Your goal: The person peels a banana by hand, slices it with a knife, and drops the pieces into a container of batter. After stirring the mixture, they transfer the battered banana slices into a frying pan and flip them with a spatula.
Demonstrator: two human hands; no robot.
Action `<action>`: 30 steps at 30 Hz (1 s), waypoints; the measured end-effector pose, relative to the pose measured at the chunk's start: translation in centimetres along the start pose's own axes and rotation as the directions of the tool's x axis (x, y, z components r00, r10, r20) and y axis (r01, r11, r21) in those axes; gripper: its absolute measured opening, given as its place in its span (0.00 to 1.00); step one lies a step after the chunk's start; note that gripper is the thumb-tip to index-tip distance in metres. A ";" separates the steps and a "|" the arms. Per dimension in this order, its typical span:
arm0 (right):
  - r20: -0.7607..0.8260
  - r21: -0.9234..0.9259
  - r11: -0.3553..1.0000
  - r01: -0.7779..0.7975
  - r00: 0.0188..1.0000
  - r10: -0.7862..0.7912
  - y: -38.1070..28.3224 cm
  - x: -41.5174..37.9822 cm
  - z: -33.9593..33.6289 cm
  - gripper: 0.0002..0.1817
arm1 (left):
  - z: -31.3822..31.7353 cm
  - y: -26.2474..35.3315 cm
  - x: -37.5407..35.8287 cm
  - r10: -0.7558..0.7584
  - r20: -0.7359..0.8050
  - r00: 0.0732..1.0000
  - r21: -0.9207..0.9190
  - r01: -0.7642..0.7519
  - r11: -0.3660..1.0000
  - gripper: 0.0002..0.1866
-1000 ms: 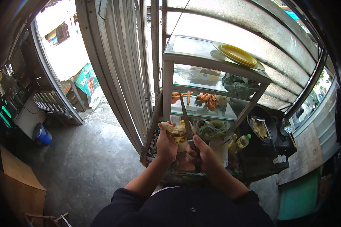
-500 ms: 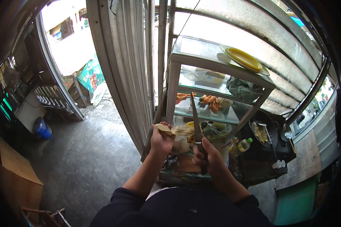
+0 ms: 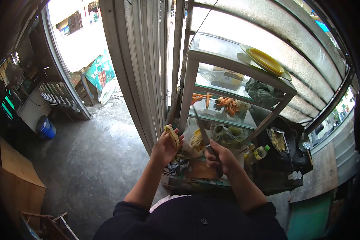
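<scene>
My left hand [image 3: 163, 148] is closed around a pale yellow piece [image 3: 172, 136] that looks like peeled banana, held up at the cabinet's left front corner. In my right hand [image 3: 223, 158] is a long knife [image 3: 200, 124], gripped by its dark handle with the blade pointing up and away. The blade is apart from the piece. Between the hands, farther back, a yellow, striped, banana-like thing [image 3: 196, 140] lies beside a clear plastic bag of green produce [image 3: 226, 135]. Below the right hand is a brown board [image 3: 202, 170], partly hidden by the hand and knife.
A glass display cabinet [image 3: 194, 66] holds orange carrot-like food [image 3: 229, 106] and carries yellow plates [image 3: 266, 62]. To the right are a bottle with a green cap [image 3: 261, 153] and a dark pan [image 3: 279, 141] with food. A blue bin [image 3: 46, 129] stands on the floor at left.
The pale slice that lay against the blade has left it. My left hand has turned the remaining piece more upright, and the knife has tilted left, away from it. The view has shifted slightly.
</scene>
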State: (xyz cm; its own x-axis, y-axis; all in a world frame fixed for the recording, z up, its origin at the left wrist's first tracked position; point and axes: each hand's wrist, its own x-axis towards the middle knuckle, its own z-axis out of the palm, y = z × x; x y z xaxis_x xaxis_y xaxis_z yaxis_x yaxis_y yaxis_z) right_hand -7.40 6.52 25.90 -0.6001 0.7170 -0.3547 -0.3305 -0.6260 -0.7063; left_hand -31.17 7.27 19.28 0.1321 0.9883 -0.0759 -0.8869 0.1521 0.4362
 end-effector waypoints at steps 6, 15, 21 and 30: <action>-0.002 -0.334 0.933 -0.133 0.990 0.141 1.5 6.6 1.3 0.23 | -0.5 0.6 -2.3 0.063 -0.068 0.996 0.174 -0.051 0.984 0.20; 0.302 -0.606 0.628 0.489 0.871 -0.387 4.7 8.1 1.4 0.19 | -0.7 1.6 -3.2 0.065 -0.062 0.996 0.137 -0.056 0.989 0.23; 0.085 -0.852 0.387 0.353 0.822 -0.563 4.1 7.1 3.0 0.14 | 0.4 -0.2 -2.8 0.047 -0.022 0.999 0.251 -0.040 0.967 0.25; -0.067 -0.678 0.640 0.360 0.838 -0.542 0.8 7.2 2.9 0.09 | -0.6 1.0 -2.4 -0.097 0.034 0.995 0.564 0.061 0.823 0.28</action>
State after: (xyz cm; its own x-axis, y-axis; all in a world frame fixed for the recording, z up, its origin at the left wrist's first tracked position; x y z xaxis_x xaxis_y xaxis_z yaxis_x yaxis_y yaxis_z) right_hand -14.12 10.35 24.56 -0.2746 0.9605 0.0449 0.0660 0.0654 -0.9957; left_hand -32.58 5.06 19.39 0.2327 0.9686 -0.0876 -0.4724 0.1913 0.8604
